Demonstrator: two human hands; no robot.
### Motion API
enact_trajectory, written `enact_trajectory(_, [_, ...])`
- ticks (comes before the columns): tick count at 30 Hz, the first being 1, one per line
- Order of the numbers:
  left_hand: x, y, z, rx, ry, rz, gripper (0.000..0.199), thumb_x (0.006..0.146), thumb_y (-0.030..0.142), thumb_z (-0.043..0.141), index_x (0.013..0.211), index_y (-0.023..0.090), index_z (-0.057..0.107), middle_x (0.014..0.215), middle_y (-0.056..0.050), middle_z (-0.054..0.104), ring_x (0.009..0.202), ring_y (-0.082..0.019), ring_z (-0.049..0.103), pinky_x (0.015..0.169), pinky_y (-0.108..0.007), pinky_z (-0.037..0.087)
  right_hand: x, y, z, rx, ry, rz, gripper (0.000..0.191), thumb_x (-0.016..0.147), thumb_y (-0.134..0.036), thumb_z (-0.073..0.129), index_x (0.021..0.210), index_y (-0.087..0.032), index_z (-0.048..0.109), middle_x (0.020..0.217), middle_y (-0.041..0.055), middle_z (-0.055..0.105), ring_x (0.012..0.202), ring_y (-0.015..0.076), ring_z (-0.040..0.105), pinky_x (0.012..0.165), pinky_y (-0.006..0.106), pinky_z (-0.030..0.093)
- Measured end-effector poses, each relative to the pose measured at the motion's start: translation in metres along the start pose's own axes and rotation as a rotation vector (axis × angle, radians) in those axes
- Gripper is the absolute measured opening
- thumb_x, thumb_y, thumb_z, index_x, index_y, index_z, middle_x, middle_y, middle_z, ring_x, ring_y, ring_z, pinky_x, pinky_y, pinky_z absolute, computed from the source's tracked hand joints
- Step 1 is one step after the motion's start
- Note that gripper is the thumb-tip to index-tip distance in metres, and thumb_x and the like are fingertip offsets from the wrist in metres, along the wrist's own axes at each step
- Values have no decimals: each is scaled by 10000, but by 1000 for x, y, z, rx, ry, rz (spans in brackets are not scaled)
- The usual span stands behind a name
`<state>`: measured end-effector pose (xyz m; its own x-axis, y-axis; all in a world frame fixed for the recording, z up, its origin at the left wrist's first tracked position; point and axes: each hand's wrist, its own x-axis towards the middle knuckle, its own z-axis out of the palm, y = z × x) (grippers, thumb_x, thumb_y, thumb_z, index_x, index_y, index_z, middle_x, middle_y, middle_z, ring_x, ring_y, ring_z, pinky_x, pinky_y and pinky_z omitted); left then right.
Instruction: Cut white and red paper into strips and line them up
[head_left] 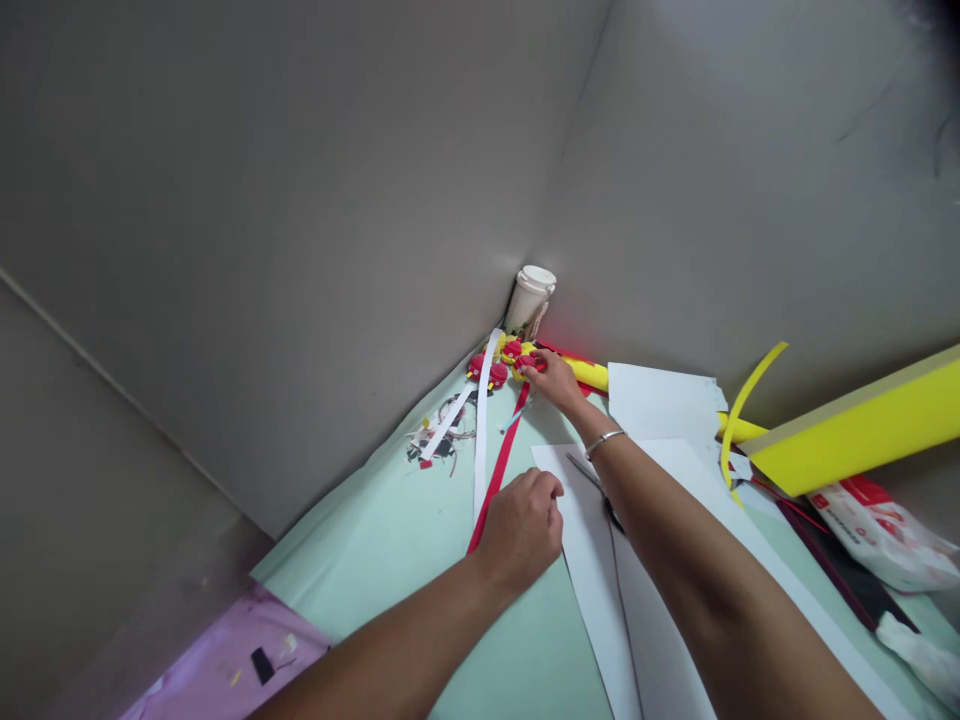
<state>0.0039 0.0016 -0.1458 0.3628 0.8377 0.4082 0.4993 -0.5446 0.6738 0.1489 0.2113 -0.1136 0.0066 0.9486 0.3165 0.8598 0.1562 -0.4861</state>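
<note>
My right hand [553,379] reaches toward the far corner of the table, its fingertips closed on a small red round piece [525,362]. Other red round pieces [498,375] with yellow parts cluster beside it. Nearer to me, my left hand [523,525] is curled into a fist over the table; whatever it may hold is hidden. A red strip [504,455] runs from the cluster down to my left hand. Alongside lies a white strip [484,430]. Scissors [589,473] rest on white sheets [592,560], partly covered by my right forearm.
A white lidded cup [531,298] stands in the corner against grey walls. Scraps and wires [450,425] lie left of the strips. At right are a yellow board [862,425], a curved yellow strip [739,410] and a red-and-white plastic packet [885,535]. Pale green paper [397,560] covers the table.
</note>
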Motion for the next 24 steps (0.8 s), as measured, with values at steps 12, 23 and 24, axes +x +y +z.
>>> enact_trajectory(12, [0, 0, 1, 8, -18, -4, 214, 792, 29, 454, 903, 198, 525, 875, -35, 599, 759, -178, 560, 639, -291, 422, 3, 5, 2, -16, -111, -28, 410, 831, -332, 647, 1213, -186, 621, 1125, 102, 697, 994, 251, 657, 850, 353, 500])
enact_trajectory(23, [0, 0, 0, 16, -38, -12, 219, 791, 33, 456, 908, 203, 531, 885, -35, 604, 771, -183, 567, 652, -294, 434, 13, 1, -4, -81, -130, -74, 396, 793, -249, 685, 1185, -206, 657, 1102, 103, 709, 996, 276, 660, 864, 362, 488])
enact_trajectory(24, [0, 0, 0, 16, -40, -13, 218, 791, 33, 457, 906, 203, 530, 886, -35, 604, 772, -183, 567, 650, -293, 434, 15, 0, -4, -84, -138, -86, 399, 781, -246, 700, 1177, -217, 665, 1113, 98, 708, 1006, 278, 658, 871, 359, 485])
